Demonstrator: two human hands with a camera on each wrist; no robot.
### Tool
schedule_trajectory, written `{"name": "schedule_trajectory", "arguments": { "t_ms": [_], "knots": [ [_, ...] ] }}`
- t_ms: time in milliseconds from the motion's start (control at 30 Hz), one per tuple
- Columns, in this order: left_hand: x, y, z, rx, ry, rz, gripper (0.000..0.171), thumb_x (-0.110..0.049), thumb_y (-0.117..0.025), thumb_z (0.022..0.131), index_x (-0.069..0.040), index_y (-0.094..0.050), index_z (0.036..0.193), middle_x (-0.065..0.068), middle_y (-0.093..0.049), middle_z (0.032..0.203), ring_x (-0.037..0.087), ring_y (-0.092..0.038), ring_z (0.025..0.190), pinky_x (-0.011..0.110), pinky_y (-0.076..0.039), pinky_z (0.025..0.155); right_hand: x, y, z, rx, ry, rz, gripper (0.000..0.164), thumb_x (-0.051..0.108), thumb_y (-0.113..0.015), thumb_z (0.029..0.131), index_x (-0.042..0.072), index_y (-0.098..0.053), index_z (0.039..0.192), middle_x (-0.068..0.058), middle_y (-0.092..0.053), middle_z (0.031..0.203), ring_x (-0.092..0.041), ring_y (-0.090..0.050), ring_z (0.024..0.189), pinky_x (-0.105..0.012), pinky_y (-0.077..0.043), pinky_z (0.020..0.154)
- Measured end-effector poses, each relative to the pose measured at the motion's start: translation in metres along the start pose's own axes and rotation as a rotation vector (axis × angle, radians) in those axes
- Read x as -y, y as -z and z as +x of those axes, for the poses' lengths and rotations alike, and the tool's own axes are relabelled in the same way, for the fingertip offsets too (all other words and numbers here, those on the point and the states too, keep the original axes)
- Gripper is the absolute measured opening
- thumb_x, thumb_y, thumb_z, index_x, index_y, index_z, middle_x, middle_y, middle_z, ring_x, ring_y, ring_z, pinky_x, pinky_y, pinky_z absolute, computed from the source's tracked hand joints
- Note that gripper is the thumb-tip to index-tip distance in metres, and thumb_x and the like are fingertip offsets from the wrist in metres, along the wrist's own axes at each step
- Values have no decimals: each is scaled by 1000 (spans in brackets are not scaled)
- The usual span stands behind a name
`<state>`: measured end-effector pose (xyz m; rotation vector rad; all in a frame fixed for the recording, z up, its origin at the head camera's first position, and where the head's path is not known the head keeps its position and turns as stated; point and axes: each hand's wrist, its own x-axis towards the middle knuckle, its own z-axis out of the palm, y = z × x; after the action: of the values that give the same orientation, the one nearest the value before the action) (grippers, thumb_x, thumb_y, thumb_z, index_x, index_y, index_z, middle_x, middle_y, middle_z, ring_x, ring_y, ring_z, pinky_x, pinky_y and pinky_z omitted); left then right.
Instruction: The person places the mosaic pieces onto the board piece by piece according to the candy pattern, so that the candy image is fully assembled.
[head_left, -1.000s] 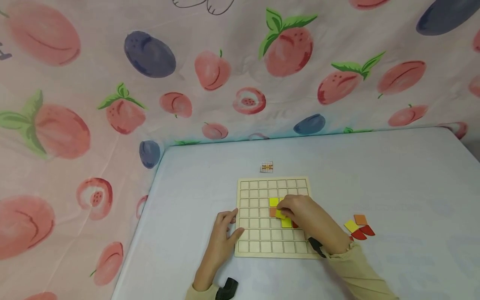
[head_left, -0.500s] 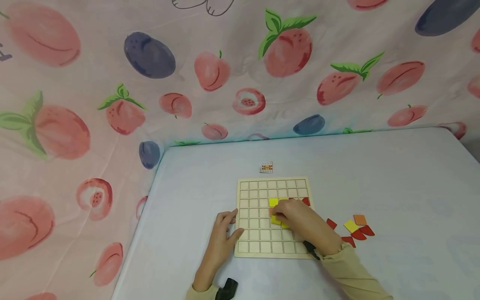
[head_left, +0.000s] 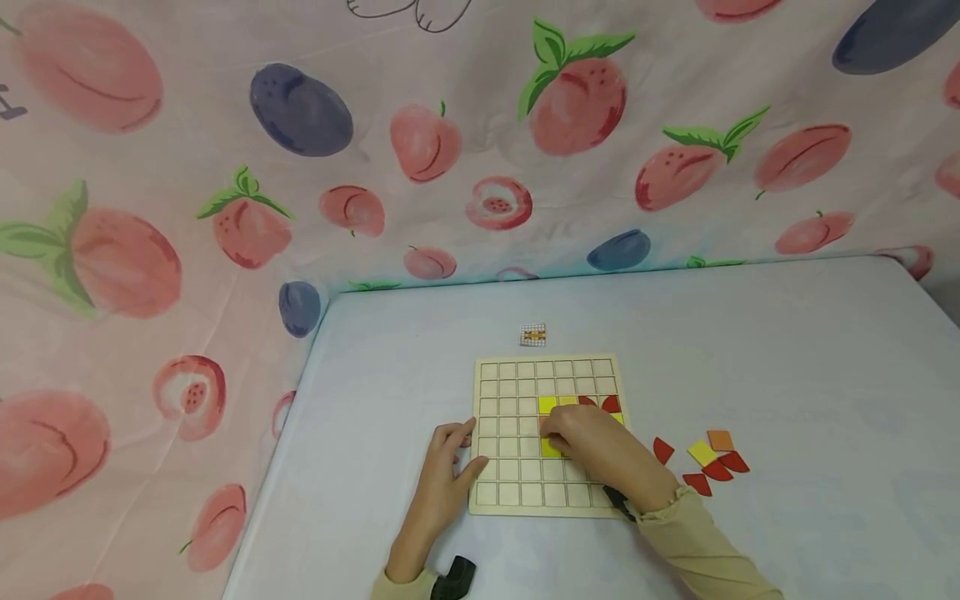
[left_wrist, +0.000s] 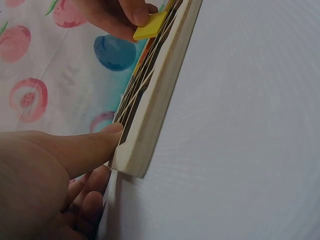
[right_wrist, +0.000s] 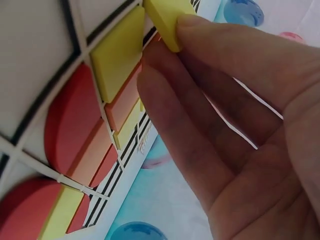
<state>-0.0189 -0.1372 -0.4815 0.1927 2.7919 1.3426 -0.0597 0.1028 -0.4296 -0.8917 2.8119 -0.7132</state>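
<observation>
Pinching a yellow square tile (left_wrist: 151, 26) between thumb and fingers of the right hand (head_left: 600, 439), tilted near the middle of a wooden grid board (head_left: 510, 471) on the desk (head_left: 375, 375); cannot tell whether touching the board. Resting the left hand (head_left: 442, 475) at the board's left edge, with thumb over the rim, spread apart from the fingers. Surrounded on the board by yellow squares (head_left: 547, 405), red rounded pieces (head_left: 611, 404) and an orange piece (right_wrist: 122, 102). Flanked on the right by loose red wedges (head_left: 697, 484), a loose yellow tile (head_left: 702, 453) and a loose orange tile (head_left: 720, 440). Backed by a small printed card (head_left: 533, 335) and a fruit-print cloth (head_left: 465, 75).
</observation>
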Motion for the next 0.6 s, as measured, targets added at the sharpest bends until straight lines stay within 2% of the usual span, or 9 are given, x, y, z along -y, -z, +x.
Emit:
{"name": "schedule_trajectory", "arguments": {
  "t_ms": [267, 600],
  "knots": [
    [1, 0, -1, -1, -1, 3, 57, -9, -72, 90, -2, -51, 143, 8, -51, 124, 18, -52, 107, 27, -44, 86, -1, -4, 1, -8, 50, -78, 13, -1, -78, 81, 10, -70, 83, 4, -56, 79, -14, -49, 78, -25, -47, 68],
    [1, 0, -1, -4, -15, 5, 57, -9, -72, 90, -2, -50, 143, 8, -51, 123, 17, -52, 105, 26, -43, 85, 2, -4, 1, 19, 14, -102, 12, 4, -80, 81, 11, -70, 82, 4, -55, 79, -14, -48, 77, -25, -47, 68]
  ]
}}
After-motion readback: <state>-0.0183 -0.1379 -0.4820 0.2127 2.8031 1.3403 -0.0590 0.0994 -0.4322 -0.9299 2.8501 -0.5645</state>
